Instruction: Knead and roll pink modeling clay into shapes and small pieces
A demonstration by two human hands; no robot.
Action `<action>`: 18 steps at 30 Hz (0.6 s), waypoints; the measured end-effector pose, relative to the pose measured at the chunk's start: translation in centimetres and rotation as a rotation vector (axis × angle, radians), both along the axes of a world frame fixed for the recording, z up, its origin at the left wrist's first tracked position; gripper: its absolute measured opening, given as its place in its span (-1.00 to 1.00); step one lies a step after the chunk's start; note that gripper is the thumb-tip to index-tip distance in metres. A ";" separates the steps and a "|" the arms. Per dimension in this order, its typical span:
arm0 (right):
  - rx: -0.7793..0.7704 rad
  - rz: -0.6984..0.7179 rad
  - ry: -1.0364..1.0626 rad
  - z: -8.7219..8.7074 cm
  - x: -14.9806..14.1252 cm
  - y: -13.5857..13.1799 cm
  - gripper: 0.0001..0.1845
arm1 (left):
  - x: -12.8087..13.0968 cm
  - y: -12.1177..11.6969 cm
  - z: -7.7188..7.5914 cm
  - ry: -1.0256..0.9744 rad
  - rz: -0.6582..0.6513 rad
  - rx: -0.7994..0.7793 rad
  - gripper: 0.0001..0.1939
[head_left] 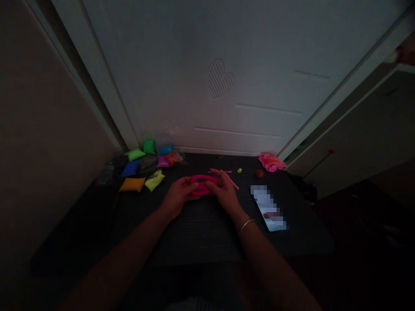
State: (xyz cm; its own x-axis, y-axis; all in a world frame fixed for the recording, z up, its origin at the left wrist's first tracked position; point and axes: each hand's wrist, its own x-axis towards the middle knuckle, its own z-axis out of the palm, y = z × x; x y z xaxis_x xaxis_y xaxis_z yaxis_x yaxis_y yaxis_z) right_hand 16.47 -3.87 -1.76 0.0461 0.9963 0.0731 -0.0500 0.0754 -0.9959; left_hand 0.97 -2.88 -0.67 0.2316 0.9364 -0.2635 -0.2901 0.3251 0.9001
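Over the dark table, a bright pink loop of modelling clay (203, 177) is held between both hands. My left hand (179, 194) grips its left end, the thumb pressed on the near side. At the right end, my right hand (224, 190) has its thumb on the clay and its fingers curled behind. The loop looks like soft rolled strands, with a dark gap in the middle. Just beyond my right hand lie a thin pink tool (228, 172) and a pale pink strip (234, 183). The finger undersides are hidden.
Several coloured clay packets, among them an orange one (132, 185) and a yellow one (154, 180), lie at left. On the right are a lit phone (264, 203), a small brownish lump (259, 173) and a pink flower-like piece (271, 162). A white panel (181, 77) rises behind the table (201, 233).
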 end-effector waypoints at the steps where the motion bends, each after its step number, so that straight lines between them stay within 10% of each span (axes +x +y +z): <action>1: -0.037 0.002 0.061 0.0 -0.1 0.0 -0.54 | 0.1 0.0 -0.1 -0.006 0.006 0.002 -0.75; 18: -0.270 0.050 0.302 -0.1 0.0 -0.1 -0.62 | 0.5 0.4 -0.9 0.006 -0.027 -0.018 -0.76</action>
